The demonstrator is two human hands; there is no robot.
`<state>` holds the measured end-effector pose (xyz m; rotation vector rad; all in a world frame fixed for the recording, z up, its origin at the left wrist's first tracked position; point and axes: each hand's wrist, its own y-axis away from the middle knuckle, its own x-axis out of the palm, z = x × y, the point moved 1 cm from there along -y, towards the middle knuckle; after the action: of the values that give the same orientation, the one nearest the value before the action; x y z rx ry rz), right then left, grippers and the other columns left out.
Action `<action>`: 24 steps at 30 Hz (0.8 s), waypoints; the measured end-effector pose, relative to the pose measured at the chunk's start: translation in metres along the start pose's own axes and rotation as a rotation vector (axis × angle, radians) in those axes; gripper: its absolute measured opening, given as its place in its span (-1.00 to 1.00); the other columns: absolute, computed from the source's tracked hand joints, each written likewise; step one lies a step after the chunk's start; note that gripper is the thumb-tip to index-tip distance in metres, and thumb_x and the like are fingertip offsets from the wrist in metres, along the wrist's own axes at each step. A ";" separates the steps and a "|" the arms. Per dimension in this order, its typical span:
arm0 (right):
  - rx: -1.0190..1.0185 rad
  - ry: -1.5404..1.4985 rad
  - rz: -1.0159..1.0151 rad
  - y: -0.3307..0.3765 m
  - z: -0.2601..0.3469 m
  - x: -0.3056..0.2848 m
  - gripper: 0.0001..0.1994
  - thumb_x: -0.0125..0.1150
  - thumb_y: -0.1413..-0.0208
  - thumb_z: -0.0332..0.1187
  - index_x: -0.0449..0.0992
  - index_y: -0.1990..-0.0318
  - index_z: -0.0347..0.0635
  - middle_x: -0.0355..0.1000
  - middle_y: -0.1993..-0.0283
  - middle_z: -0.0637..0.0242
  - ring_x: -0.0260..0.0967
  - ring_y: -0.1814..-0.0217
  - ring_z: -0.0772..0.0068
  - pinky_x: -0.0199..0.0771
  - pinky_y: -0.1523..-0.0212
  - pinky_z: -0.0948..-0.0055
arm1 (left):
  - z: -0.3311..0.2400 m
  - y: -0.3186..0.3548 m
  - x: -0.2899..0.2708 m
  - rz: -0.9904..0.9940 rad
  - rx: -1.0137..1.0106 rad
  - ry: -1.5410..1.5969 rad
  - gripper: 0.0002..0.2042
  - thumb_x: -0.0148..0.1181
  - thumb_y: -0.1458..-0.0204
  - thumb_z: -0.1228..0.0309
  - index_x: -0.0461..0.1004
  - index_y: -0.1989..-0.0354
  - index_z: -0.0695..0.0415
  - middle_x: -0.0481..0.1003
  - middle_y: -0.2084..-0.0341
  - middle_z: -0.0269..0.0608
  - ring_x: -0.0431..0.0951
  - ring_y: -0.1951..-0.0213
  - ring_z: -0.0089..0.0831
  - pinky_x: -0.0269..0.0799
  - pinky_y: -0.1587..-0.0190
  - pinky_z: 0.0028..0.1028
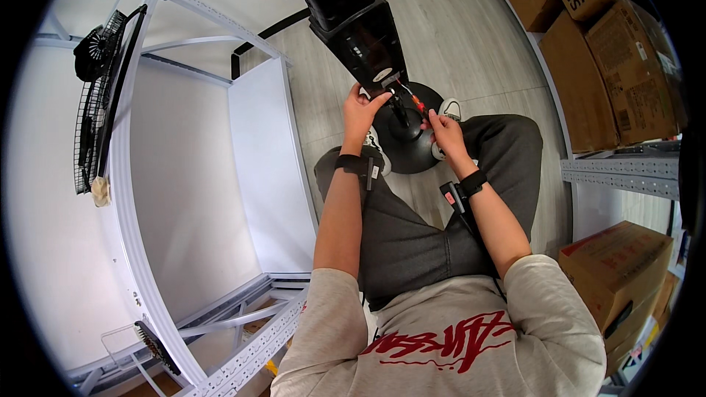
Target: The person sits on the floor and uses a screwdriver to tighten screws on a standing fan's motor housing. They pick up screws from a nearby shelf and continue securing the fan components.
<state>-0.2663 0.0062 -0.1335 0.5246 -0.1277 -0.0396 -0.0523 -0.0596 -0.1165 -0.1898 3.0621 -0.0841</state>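
We are sitting with our knees apart, and our right hand [446, 134] is pinching a red screwdriver [419, 104] by its near end. Our thumb and fingers are closing around it. The screwdriver is slanting, with its long line running from near right to far left, and its thin tip is pointing far and left, toward the low end of a big black machine [362, 48].

Our left hand [359, 114] is touching that low end from the left. Its thumb and first finger are standing a little apart, but we cannot tell if they are gripping anything.

The machine is leaning in the far middle. Its long side is running from far left to near right, with the low end pointing at us. A black pole [398, 112] is standing just under it, on a round black base [410, 154] between our shoes [450, 110].
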 end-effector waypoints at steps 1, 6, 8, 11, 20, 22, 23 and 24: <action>-0.066 0.019 -0.058 0.001 -0.001 0.002 -0.67 0.22 -0.20 -0.12 0.51 0.28 -0.28 0.52 0.40 0.38 0.29 0.55 0.67 0.31 0.50 0.60 | 0.000 0.000 0.001 0.005 0.001 0.007 -0.41 0.51 0.18 0.36 0.43 -0.03 0.37 0.28 0.68 -0.58 0.17 0.61 -0.80 0.07 0.56 -0.69; -0.169 0.035 -0.088 0.002 -0.001 0.005 -0.60 0.10 -0.26 -0.03 0.54 0.29 -0.26 0.54 0.43 0.37 0.29 0.55 0.66 0.30 0.50 0.61 | -0.003 0.000 0.003 0.007 -0.006 0.021 -0.41 0.51 0.18 0.37 0.43 -0.03 0.36 0.28 0.68 -0.59 0.17 0.62 -0.80 0.06 0.56 -0.69; -0.046 -0.016 -0.012 0.003 0.005 0.003 -0.66 0.16 -0.24 -0.10 0.52 0.25 -0.27 0.54 0.41 0.36 0.29 0.54 0.65 0.30 0.50 0.61 | -0.001 0.000 0.000 0.005 -0.012 0.019 -0.42 0.51 0.18 0.36 0.43 -0.03 0.35 0.28 0.68 -0.59 0.17 0.62 -0.80 0.06 0.56 -0.69; 0.053 -0.056 0.037 0.004 0.010 0.000 -0.71 0.26 -0.18 -0.18 0.49 0.22 -0.28 0.53 0.40 0.38 0.30 0.53 0.65 0.31 0.50 0.60 | 0.000 -0.001 -0.002 0.009 -0.012 0.011 -0.42 0.52 0.20 0.35 0.45 -0.01 0.34 0.27 0.68 -0.59 0.16 0.62 -0.79 0.06 0.56 -0.68; -0.229 0.051 -0.145 0.002 -0.009 0.006 -0.69 0.34 -0.11 -0.19 0.47 0.24 -0.26 0.46 0.42 0.41 0.35 0.49 0.69 0.36 0.48 0.58 | -0.001 -0.009 -0.010 0.052 -0.021 -0.072 -0.46 0.56 0.27 0.28 0.51 0.11 0.30 0.29 0.66 -0.58 0.13 0.60 -0.78 0.04 0.57 -0.64; -0.173 0.051 -0.117 0.003 -0.007 0.004 -0.69 0.33 -0.11 -0.18 0.48 0.23 -0.26 0.48 0.40 0.41 0.35 0.48 0.68 0.36 0.48 0.58 | -0.007 -0.008 -0.010 0.064 -0.032 -0.067 -0.49 0.54 0.24 0.33 0.50 0.10 0.31 0.34 0.56 -0.52 0.18 0.52 -0.73 0.08 0.48 -0.62; -0.120 0.048 -0.085 0.001 -0.006 0.001 -0.69 0.33 -0.11 -0.18 0.49 0.22 -0.26 0.49 0.40 0.41 0.35 0.48 0.68 0.36 0.48 0.59 | -0.012 -0.007 -0.008 0.080 -0.048 -0.073 -0.50 0.52 0.22 0.38 0.49 0.09 0.32 0.38 0.47 -0.45 0.25 0.44 -0.69 0.14 0.39 -0.60; -0.068 0.044 -0.052 0.000 -0.006 -0.002 -0.68 0.33 -0.11 -0.17 0.49 0.22 -0.27 0.50 0.39 0.41 0.35 0.48 0.67 0.36 0.48 0.59 | -0.017 -0.006 -0.009 0.107 -0.083 -0.098 -0.51 0.49 0.17 0.45 0.45 0.05 0.35 0.45 0.29 -0.31 0.38 0.28 -0.59 0.28 0.21 -0.55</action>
<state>-0.2671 0.0094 -0.1383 0.4603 -0.0691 -0.0829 -0.0444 -0.0634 -0.0990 -0.0331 2.9733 0.0566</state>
